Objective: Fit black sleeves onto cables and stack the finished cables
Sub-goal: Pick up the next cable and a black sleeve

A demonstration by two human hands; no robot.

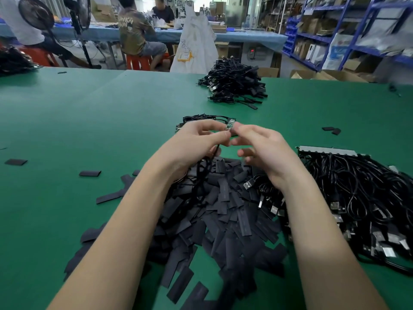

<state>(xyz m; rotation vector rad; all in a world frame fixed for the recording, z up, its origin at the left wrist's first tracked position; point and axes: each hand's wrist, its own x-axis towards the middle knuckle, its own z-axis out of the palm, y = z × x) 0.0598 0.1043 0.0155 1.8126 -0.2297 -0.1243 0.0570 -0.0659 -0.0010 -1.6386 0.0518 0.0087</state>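
Cable [214, 153] with small circuit board [230, 126] at its tip, held above green table [89, 113]. Left hand [196, 142] pinches the board; right hand [259, 144] pinches its other end. Sleeve pile [223, 211] beneath, unfinished cables [357, 198] at right, finished stack [234, 83] far. No writing readable on cable or sleeves.
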